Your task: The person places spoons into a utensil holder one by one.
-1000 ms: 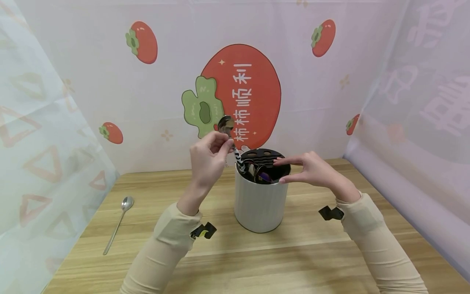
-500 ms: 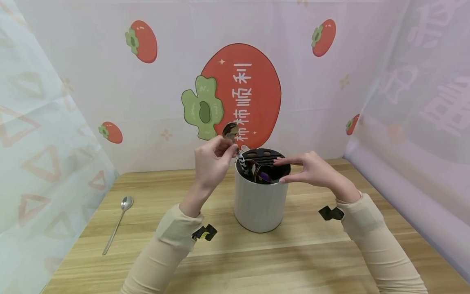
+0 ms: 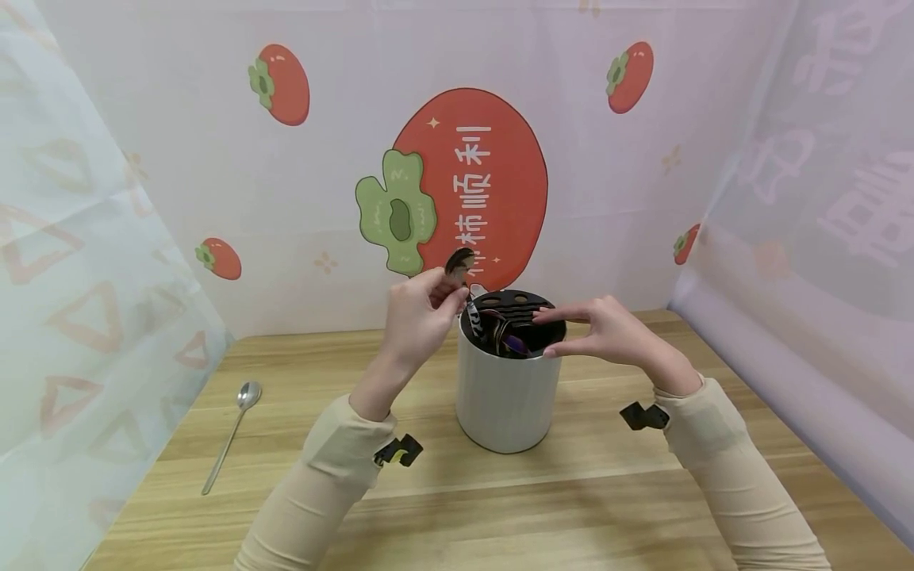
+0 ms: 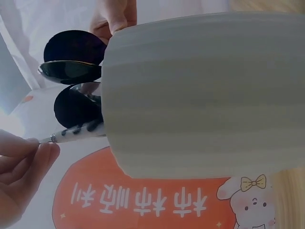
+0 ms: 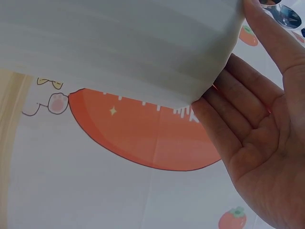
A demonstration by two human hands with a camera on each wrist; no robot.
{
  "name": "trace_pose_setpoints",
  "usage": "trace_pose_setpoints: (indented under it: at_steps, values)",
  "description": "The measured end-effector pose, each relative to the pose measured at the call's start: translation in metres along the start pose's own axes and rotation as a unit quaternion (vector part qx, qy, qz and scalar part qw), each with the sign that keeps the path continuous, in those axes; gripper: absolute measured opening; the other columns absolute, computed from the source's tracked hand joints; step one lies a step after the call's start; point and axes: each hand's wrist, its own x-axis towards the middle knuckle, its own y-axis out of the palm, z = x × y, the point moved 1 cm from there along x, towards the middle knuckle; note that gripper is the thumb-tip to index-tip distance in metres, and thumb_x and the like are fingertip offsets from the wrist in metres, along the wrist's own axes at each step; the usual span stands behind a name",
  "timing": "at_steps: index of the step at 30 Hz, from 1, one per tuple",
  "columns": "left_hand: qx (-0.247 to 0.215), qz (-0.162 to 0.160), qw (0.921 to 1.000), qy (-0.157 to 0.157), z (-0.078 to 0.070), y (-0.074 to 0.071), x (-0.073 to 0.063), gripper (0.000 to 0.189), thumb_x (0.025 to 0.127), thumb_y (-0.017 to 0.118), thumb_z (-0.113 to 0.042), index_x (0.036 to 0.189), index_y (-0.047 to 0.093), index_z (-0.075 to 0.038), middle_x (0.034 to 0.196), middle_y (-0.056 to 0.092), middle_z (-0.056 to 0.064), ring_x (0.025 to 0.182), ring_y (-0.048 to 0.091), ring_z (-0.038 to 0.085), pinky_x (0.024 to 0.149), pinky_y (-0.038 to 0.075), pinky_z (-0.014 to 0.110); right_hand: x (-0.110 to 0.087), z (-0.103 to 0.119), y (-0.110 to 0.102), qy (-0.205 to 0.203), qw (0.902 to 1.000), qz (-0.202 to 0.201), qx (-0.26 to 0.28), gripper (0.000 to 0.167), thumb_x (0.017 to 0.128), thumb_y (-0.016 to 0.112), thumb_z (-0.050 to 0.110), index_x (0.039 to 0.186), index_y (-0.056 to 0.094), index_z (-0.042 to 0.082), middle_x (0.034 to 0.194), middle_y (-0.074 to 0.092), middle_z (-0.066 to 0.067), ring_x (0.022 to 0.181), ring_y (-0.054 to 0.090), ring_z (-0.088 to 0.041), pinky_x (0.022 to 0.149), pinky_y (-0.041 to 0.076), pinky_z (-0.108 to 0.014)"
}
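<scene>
In the head view my left hand [image 3: 421, 313] pinches a spoon [image 3: 474, 317] just below its metal bowl. Its black-and-white patterned handle points down into the left side of a white ribbed utensil holder [image 3: 507, 396], and its lower end is hidden inside. More spoons [image 4: 74, 47] stick out of the holder, bowls outward, in the left wrist view. My right hand [image 3: 600, 329] touches the holder's right rim, thumb at the front and fingers farther back. Those fingers look nearly straight in the right wrist view.
A long silver spoon [image 3: 232, 436] lies on the wooden table [image 3: 457, 523] at the left. The holder's black top insert [image 3: 510, 298] has holes and slots. A white cloth with printed persimmons [image 3: 321, 159] hangs behind, and more cloth closes both sides.
My left hand has moved right and slightly down, and the patterned spoon has sunk lower into the holder. My right hand and the holder have stayed in place.
</scene>
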Motion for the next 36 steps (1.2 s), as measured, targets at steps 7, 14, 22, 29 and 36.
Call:
trace_pose_setpoints:
  at_steps: [7,14,22,29,36]
  values:
    - [0.03,0.028,0.9991,0.013,0.003,0.004,-0.005,0.006,0.085,0.067,-0.005,0.079,0.068,-0.003,0.072,0.069,0.006,0.06,0.062,0.01,0.058,0.05,0.022,0.001,0.0,0.001,-0.002,1.0,0.001,-0.008,0.048,0.077,0.075,0.041,0.12,0.067,0.021,0.119,0.067,0.001,0.11,0.063,-0.018,0.086,0.051,-0.042]
    - [0.053,0.047,0.9974,0.013,0.005,0.004,-0.006,0.006,0.085,0.066,-0.004,0.079,0.068,-0.004,0.074,0.07,0.005,0.061,0.062,0.01,0.058,0.05,0.022,0.002,0.002,-0.002,-0.006,1.0,0.001,-0.006,0.048,0.077,0.076,0.04,0.12,0.067,0.021,0.119,0.067,0.002,0.11,0.063,-0.017,0.083,0.051,-0.039]
    - [0.08,0.078,0.9937,0.009,0.003,0.004,-0.007,0.005,0.084,0.067,-0.005,0.08,0.069,-0.005,0.074,0.071,0.005,0.062,0.064,0.011,0.059,0.051,0.024,0.002,0.0,0.001,-0.001,0.9999,0.005,0.009,0.049,0.077,0.076,0.04,0.12,0.067,0.02,0.118,0.068,0.002,0.113,0.062,-0.02,0.093,0.048,-0.047]
    - [0.109,0.159,0.9811,-0.002,0.009,-0.004,-0.007,0.007,0.084,0.065,-0.002,0.083,0.07,-0.006,0.076,0.071,0.003,0.064,0.061,0.012,0.061,0.05,0.025,0.001,0.0,0.002,-0.005,0.9999,0.003,0.01,0.049,0.076,0.076,0.041,0.119,0.067,0.02,0.118,0.068,0.003,0.113,0.062,-0.019,0.093,0.048,-0.046]
    - [0.097,0.161,0.9805,-0.056,0.023,-0.016,-0.013,0.005,0.087,0.064,-0.006,0.089,0.068,-0.004,0.081,0.07,0.006,0.071,0.064,0.015,0.067,0.053,0.028,0.0,0.0,0.001,-0.002,1.0,-0.002,0.002,0.048,0.075,0.077,0.042,0.118,0.068,0.022,0.117,0.068,0.003,0.112,0.062,-0.018,0.092,0.049,-0.045]
